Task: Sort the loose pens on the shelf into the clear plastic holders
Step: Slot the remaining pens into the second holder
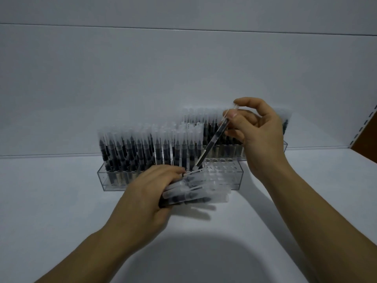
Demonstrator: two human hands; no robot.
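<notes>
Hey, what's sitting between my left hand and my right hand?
Head view: the single pen pinched by the right hand slants down toward the left hand, across the front clear holder and its empty holes.

I see my right hand [263,135] pinching one pen [212,144] near its capped top. The pen is tilted, and its lower tip meets the front holder [106,178] just above my left hand [149,193]. That hand grips a bundle of pens [195,190] whose caps fan out toward the right hand. Upright pens [142,152] stand beyond my left hand, and empty holes [222,163] lie below my right. A rear holder [285,144] stands behind my right hand on the white shelf [61,201].
</notes>
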